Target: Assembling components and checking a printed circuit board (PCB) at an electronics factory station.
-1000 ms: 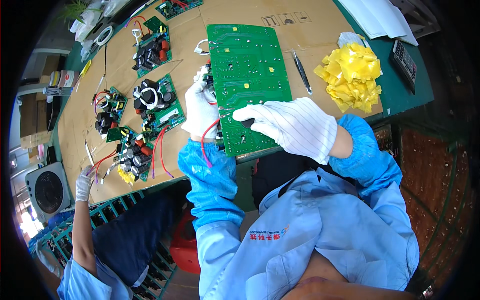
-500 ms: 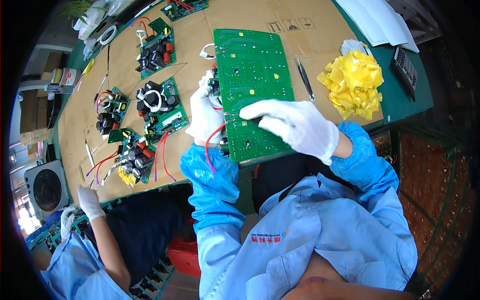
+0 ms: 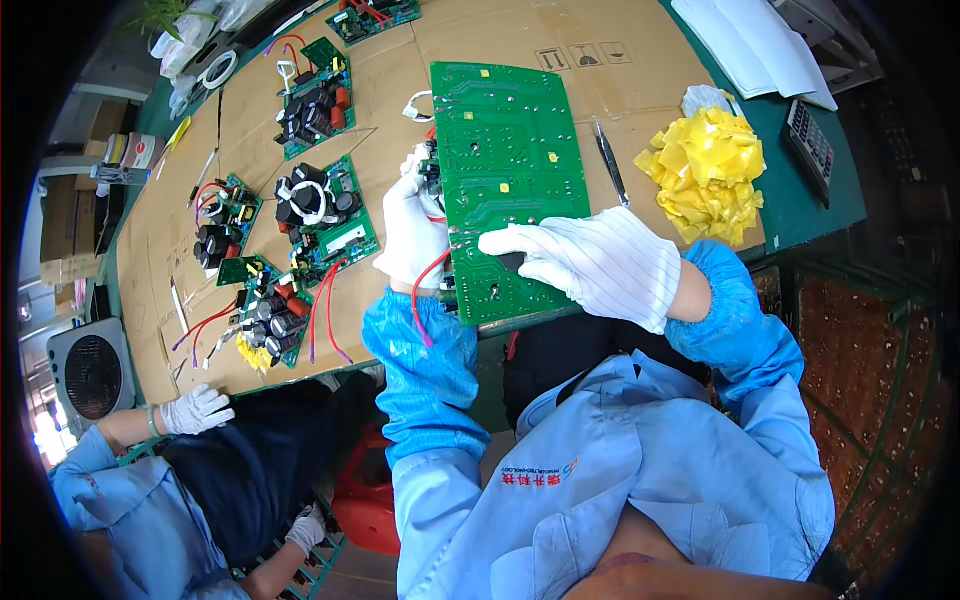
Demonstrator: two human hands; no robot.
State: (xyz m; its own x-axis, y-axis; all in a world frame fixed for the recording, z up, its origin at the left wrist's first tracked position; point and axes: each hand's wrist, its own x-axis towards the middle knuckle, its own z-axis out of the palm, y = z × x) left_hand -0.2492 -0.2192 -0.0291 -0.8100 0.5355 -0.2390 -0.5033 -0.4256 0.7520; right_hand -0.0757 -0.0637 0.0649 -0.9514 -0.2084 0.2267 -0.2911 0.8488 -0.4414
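Observation:
A large green circuit board (image 3: 515,140) is tilted up with its solder side facing me and small yellow squares stuck on it. My left hand (image 3: 415,235), in a white glove, is closed round its left edge, where components partly show. A red wire (image 3: 422,300) with a purple tip hangs beside that hand. My right hand (image 3: 600,260), gloved in striped white, lies over the board's lower part with thumb and fingertips pinched. Something dark (image 3: 512,261) shows between thumb and finger; I cannot make out what it is.
Several boards with capacitors (image 3: 315,200) lie left on the cardboard (image 3: 400,60). Tweezers (image 3: 611,165), a heap of yellow tape (image 3: 705,175), a calculator (image 3: 808,150) and papers (image 3: 750,50) are at right. A co-worker's gloved hand (image 3: 197,411) is at lower left, near a fan (image 3: 92,375).
My right hand has shifted slightly down the board and turned, covering the lower yellow square seen before. My left hand and the board stay nearly still. The co-worker's arms have moved off the table edge.

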